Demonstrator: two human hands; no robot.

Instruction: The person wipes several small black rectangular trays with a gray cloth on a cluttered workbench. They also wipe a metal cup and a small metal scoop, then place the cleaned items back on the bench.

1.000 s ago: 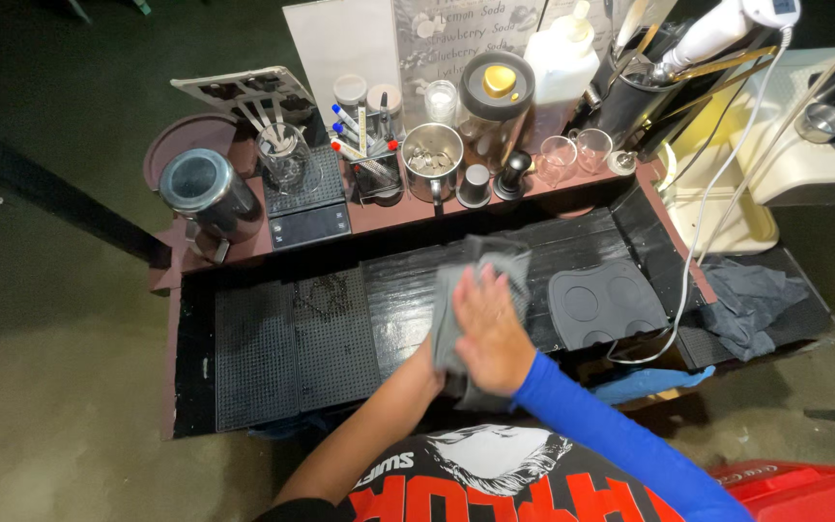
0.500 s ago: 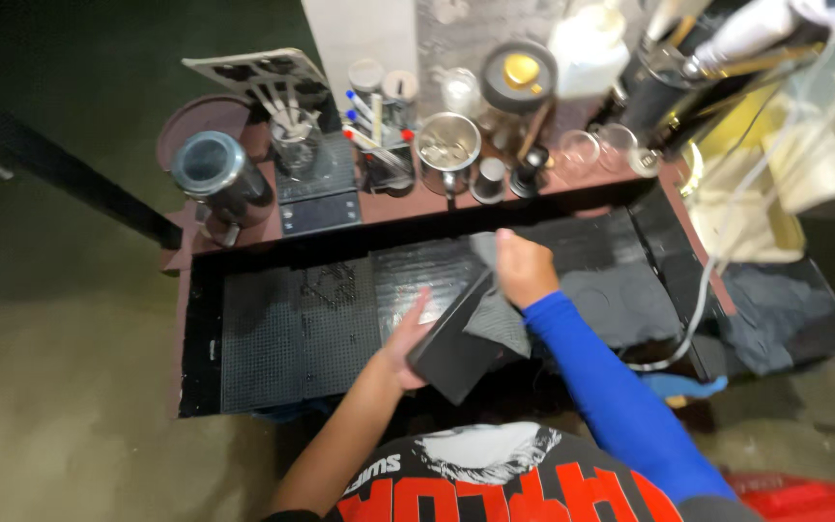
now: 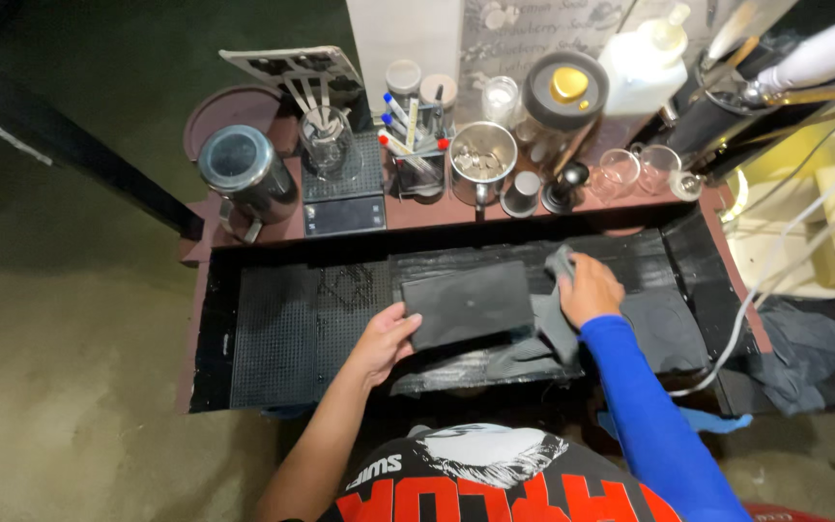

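The flat black rectangular rubber mat (image 3: 468, 304) now lies nearly level over the black perforated counter tray (image 3: 282, 338), where half a second ago it was tipped up on edge. The left hand (image 3: 385, 338) has slid to its lower left corner, fingers curled together against the edge. The right hand (image 3: 589, 288) has come down to the mat's right side, fingers clamped on a crumpled grey cloth (image 3: 555, 324). Behind, the round steel pitcher (image 3: 244, 174) and small black scale (image 3: 343, 215) stand on the brown shelf.
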